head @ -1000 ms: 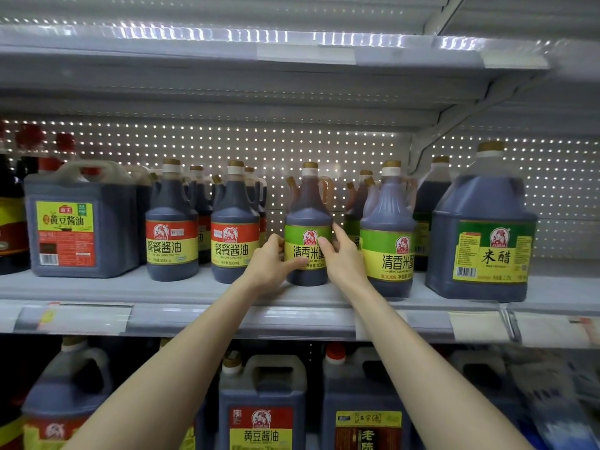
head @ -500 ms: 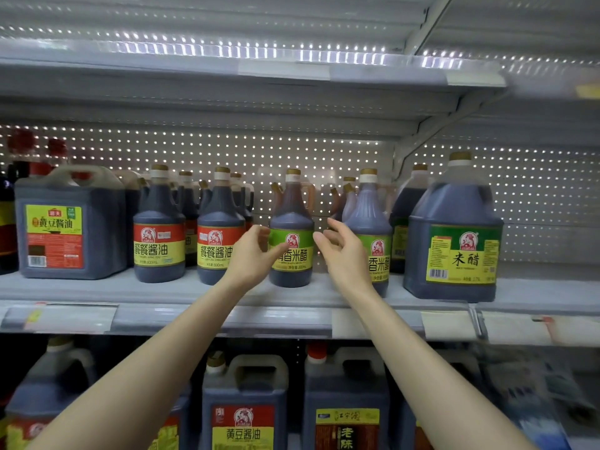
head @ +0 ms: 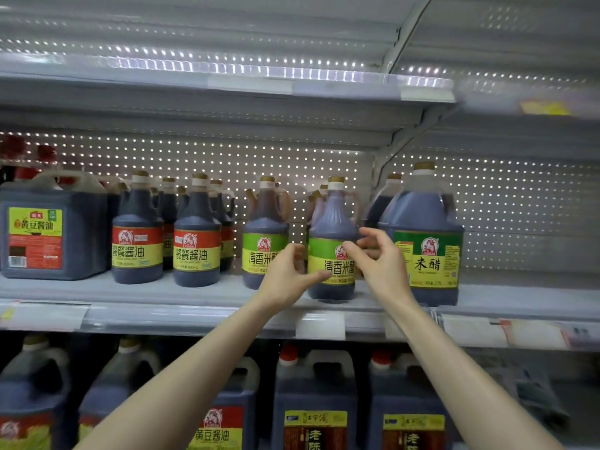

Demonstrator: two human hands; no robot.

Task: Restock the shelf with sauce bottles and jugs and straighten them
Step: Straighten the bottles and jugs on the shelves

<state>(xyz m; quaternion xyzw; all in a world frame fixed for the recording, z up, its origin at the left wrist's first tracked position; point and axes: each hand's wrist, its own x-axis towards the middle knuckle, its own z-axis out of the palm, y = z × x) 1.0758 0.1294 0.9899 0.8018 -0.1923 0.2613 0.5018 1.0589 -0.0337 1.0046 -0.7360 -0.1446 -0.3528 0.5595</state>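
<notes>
A dark vinegar bottle with a green and yellow label [head: 331, 219] stands upright at the front of the middle shelf [head: 194, 295]. My left hand [head: 285, 280] cups its left side, thumb lying across the lower label. My right hand [head: 383, 267] curls round its right side, thumb tip on the label. A matching green-label bottle [head: 264, 222] stands free just to the left. More bottles of this kind stand behind, mostly hidden.
A large green-label vinegar jug [head: 425, 222] stands close on the right. Two red-label soy bottles [head: 136, 251] [head: 196, 254] and a square soy jug [head: 48, 228] stand to the left. Several big jugs [head: 315, 401] fill the shelf below. Another shelf hangs overhead.
Both hands let go of the left green-label bottle, opened, and moved right onto the neighbouring green-label bottle. The view shifted slightly right.
</notes>
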